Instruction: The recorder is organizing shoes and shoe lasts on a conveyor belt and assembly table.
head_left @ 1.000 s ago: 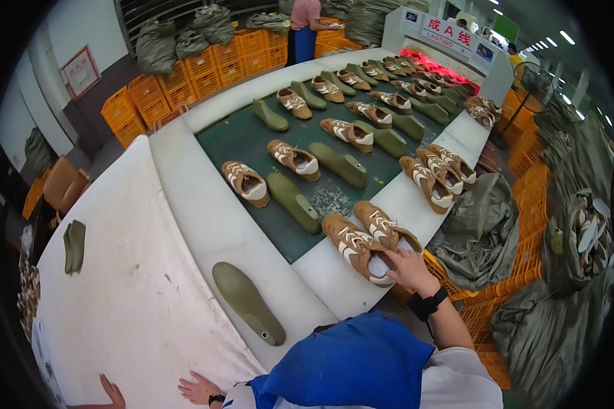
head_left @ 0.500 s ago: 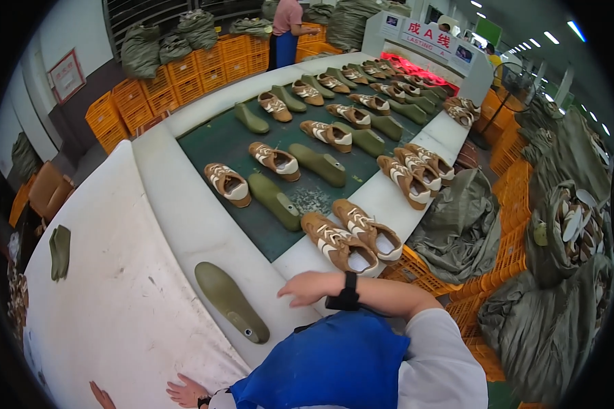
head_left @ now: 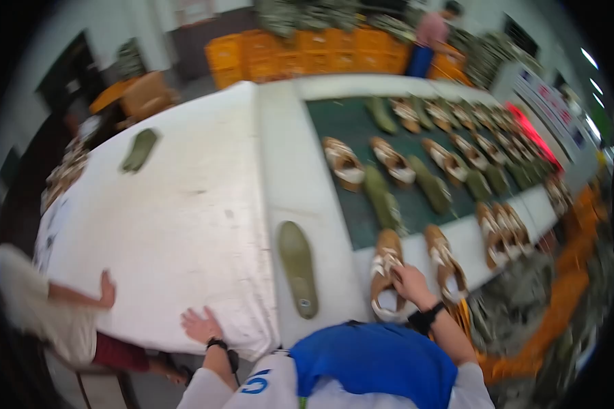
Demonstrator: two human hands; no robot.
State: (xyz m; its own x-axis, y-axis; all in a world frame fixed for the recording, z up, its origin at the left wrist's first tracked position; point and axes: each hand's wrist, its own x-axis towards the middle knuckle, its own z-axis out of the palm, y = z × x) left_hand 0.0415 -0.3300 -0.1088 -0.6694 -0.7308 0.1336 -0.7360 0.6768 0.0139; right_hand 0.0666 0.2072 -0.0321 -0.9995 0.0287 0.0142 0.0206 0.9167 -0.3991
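Note:
My left hand (head_left: 203,327) lies flat and open, fingers spread, on the white-covered table (head_left: 205,204). My right hand (head_left: 413,285) has its fingers at the opening of a brown sneaker (head_left: 387,262) with white stripes and laces, gripping its right side. The sneaker sits on the white ledge, toe pointing away from me. Just right of that hand stands a second brown sneaker (head_left: 446,262). A green shoe last (head_left: 297,269) lies on the white ledge between my two hands, touched by neither.
A green conveyor belt (head_left: 361,221) carries rows of sneakers and green lasts. A pair of lasts (head_left: 140,150) lies on the far left of the table. A co-worker's hand (head_left: 107,290) rests at its left edge. Orange crates (head_left: 307,54) line the back; grey sacks (head_left: 518,293) stand right.
The view has swung left. My right hand has moved from above the white ledge onto the near sneaker. A wider gap now shows between the two near sneakers. My left hand stays on the table.

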